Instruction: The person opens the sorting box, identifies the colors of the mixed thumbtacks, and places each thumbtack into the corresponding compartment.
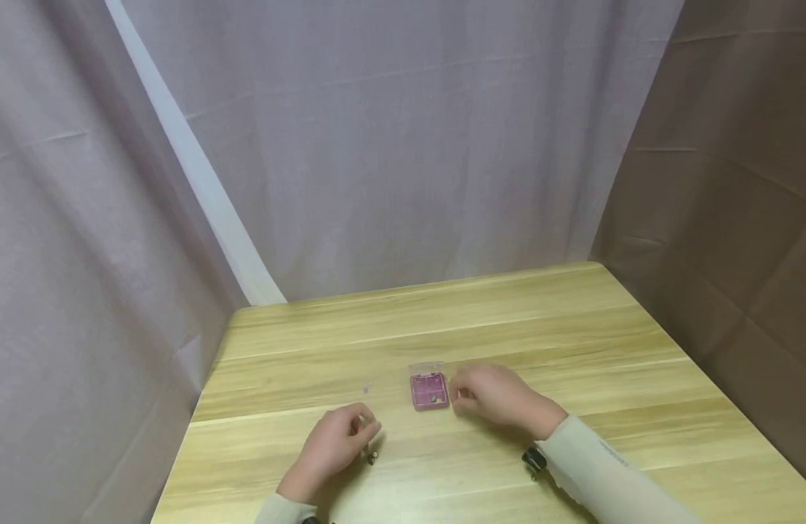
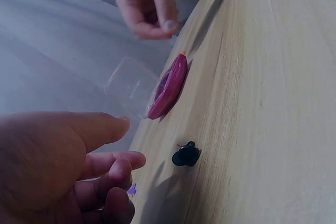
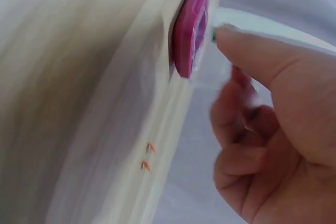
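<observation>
A small magenta box (image 1: 429, 392) with several compartments and its clear lid (image 2: 128, 85) raised stands on the table, small greenish pieces (image 1: 435, 399) inside it. My right hand (image 1: 491, 395) is just right of the box, thumb and fingers curled together. At its thumb tip a tiny green piece (image 3: 214, 34) shows, pinched and mostly hidden. Left of the box, my left hand (image 1: 334, 440) hovers over the table with loosely bent fingers and holds nothing. Beside it lies a small black object (image 2: 186, 155) with a wide rounded base.
Tiny purple pieces (image 1: 366, 390) lie left of the box. Two tiny orange pieces (image 3: 148, 156) lie on the wood in the right wrist view. Grey curtains (image 1: 409, 160) hang behind the wooden table (image 1: 508, 313), with a brown one at the right.
</observation>
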A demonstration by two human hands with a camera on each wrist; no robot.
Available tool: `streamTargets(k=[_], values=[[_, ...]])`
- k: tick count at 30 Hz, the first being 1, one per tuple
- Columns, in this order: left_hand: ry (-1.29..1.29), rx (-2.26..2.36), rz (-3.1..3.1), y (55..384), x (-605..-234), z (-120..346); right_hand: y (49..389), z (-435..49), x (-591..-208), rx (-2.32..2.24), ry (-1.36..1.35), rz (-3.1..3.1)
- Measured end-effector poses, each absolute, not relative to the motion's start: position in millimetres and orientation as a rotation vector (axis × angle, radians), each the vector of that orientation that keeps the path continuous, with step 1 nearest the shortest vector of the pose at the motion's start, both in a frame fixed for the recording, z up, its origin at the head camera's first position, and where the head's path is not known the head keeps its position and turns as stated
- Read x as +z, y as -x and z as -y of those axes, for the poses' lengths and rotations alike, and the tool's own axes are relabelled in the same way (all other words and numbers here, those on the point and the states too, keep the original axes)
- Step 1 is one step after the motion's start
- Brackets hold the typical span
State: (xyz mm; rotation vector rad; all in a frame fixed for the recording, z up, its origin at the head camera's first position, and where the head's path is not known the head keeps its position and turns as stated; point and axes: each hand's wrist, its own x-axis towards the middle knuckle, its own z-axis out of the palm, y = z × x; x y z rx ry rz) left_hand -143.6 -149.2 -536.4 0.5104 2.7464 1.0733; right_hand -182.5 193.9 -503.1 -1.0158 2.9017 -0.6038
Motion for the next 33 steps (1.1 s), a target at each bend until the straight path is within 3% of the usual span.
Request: streamTargets(k=[15, 33], values=[[-0.509, 1.081, -2.741, 142, -537, 150, 205, -166, -520, -0.661, 0.915, -2.975], [-0.511, 1.052, -2.740, 143, -536, 148, 209, -156, -529, -0.734, 0.867, -2.988]])
